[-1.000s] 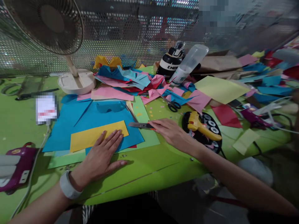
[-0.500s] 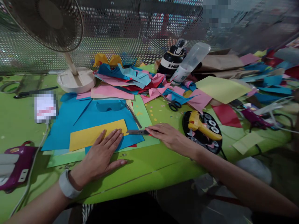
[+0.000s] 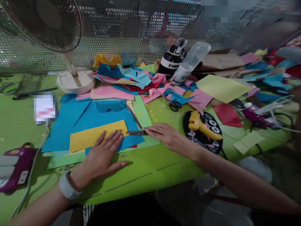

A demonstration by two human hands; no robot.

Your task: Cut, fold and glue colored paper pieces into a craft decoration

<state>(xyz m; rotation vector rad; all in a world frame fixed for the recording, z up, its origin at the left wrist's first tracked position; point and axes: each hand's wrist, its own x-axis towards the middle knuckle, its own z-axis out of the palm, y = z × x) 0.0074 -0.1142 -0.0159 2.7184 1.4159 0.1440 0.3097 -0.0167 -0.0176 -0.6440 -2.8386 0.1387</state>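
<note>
My left hand lies flat with fingers spread, pressing a yellow paper onto a larger blue sheet. The yellow paper's right end is notched. In the closed fingers of my right hand is a utility knife, held low with its blade pointing left. The blade tip is at the yellow paper's right end; whether it touches is too small to tell. My fingers hide most of the handle. A blue paper cutout and a slim metal strip lie just beyond.
Right of my hand, a yellow glue gun rests on a black round tray. Scissors lie among paper scraps. Behind stand a fan, a black bottle and a clear bottle. A purple power strip is at left.
The knife and my right hand have shifted slightly left. My left hand stays flat on the yellow paper. The whole view has moved a little.
</note>
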